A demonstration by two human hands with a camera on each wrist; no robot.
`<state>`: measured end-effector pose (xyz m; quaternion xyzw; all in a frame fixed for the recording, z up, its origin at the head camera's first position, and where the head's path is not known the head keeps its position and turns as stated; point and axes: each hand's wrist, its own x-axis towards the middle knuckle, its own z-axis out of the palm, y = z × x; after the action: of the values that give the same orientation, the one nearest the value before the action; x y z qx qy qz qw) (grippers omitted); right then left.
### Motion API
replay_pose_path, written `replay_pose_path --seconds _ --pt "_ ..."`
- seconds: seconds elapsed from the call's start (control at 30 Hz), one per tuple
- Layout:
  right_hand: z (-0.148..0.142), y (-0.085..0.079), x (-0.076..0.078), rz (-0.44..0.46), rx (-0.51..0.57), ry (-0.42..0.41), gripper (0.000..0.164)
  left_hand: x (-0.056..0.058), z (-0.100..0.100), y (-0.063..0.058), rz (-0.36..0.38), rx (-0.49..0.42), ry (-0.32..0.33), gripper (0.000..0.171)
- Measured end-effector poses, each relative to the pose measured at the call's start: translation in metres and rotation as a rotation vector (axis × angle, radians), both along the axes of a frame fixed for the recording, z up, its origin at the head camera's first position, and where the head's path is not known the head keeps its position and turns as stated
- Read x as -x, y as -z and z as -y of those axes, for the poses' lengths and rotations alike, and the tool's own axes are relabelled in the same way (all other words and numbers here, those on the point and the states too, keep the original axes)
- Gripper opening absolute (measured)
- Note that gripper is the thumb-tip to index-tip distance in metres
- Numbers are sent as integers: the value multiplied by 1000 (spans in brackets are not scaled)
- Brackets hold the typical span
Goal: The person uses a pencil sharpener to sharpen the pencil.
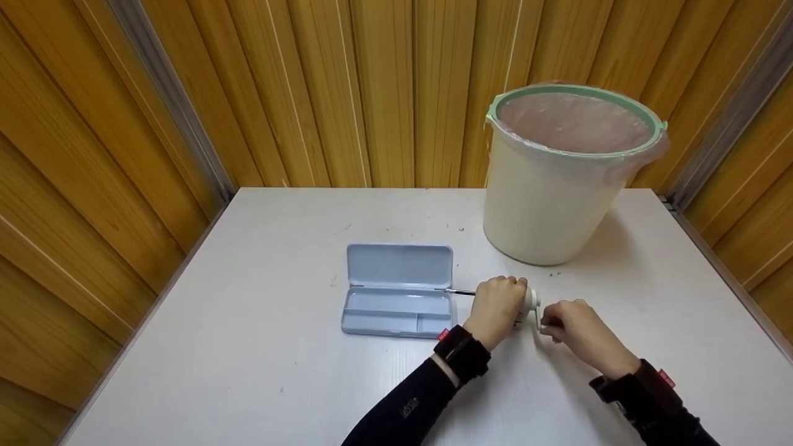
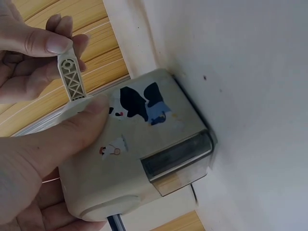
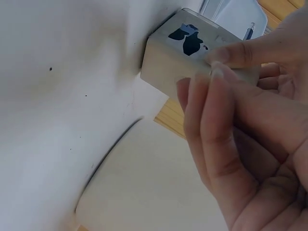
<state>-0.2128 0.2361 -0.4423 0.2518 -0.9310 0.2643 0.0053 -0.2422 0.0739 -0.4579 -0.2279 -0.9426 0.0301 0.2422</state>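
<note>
A cream crank pencil sharpener [image 2: 130, 168] with dark cartoon stickers and a clear-fronted shavings drawer [image 2: 178, 161] stands on the table. My left hand [image 1: 497, 310] grips its body from above, thumb across the stickered face in the left wrist view. Out of the end opposite the crank sticks a dark pencil [image 1: 461, 292], its outer end overlapping the pencil case. Thumb and fingers of my right hand [image 1: 579, 327] pinch the end of the crank handle [image 2: 72, 79]; those fingers hide the crank in the right wrist view. An open light-blue pencil case [image 1: 396, 267] lies left of the sharpener.
Behind the sharpener, to the right, stands a cream bin [image 1: 545, 204] with a green rim and a pink liner. Small dark specks dot the white table [image 1: 248, 371]. Wood-look panels [image 1: 384, 93] enclose its back and sides.
</note>
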Motion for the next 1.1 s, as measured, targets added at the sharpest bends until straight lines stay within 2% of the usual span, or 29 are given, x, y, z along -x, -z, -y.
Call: replay_pose_path --seconds 0.23,0.77,0.93,1.1 --pt "0 -4 0 -36 -2 -7 11 1 0 -1 6 -2 -2 12" --pt "2 -11 -9 -124 18 56 18 0 -2 1 -10 -3 9 9" --pt "2 -10 -11 -148 33 68 14 0 -1 1 -14 3 11 11" --pt "4 -14 -9 -204 47 87 16 0 0 0 -15 0 22 13"
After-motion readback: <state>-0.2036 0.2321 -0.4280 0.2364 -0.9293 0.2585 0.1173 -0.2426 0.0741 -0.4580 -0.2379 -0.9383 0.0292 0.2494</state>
